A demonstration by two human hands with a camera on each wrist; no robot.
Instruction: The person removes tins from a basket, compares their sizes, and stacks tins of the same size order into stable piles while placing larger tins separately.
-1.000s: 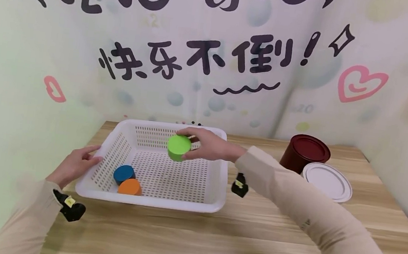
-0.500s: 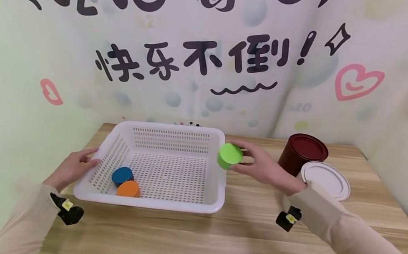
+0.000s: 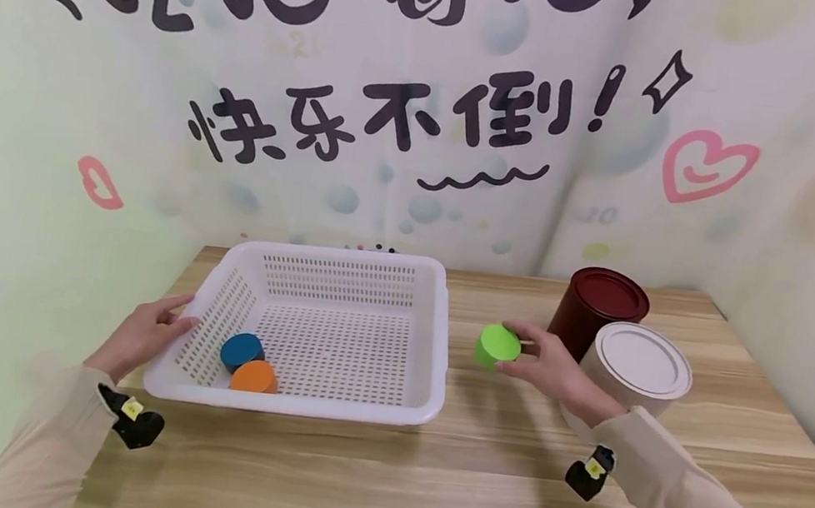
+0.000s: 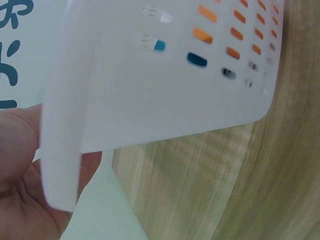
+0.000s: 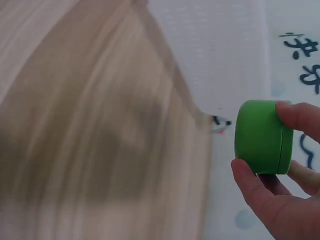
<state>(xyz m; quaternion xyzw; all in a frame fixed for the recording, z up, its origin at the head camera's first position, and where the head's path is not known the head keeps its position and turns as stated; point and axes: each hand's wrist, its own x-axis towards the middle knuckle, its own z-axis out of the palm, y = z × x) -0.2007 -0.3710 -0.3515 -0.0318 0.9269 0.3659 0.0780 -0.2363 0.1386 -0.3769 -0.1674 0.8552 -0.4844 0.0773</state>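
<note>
"Any writing?"

"The pale backdrop (image 3: 383, 205) behind the white basket (image 3: 292, 405) reads 快乐不倒! in black; the line above runs out of view at the top. Behind and to the right of the basket it shows a faint 20 (image 3: 599, 216)."

"And underneath?"

"A wood-grain bench (image 3: 381, 486). Well to the basket's right stand a dark red tin (image 3: 601, 305) and, in front of it, a white tin (image 3: 641, 361), both lidded."

"Anything in the way?"

"The right hand (image 3: 553, 371) and its wrist cover part of the white tin."

"What do the fingers hold?"

"The left hand (image 3: 142, 333) grips the basket's left rim between thumb and fingers. The right pinches a green round box (image 3: 497, 346) between thumb and fingertips, above the bench, near the basket's right side but apart from it."

"Anything smaller?"

"Inside the basket's front left corner, a blue round piece (image 3: 240, 349) sits just behind an orange round piece (image 3: 254, 376); the front rim hides the orange one's lower edge."
</note>
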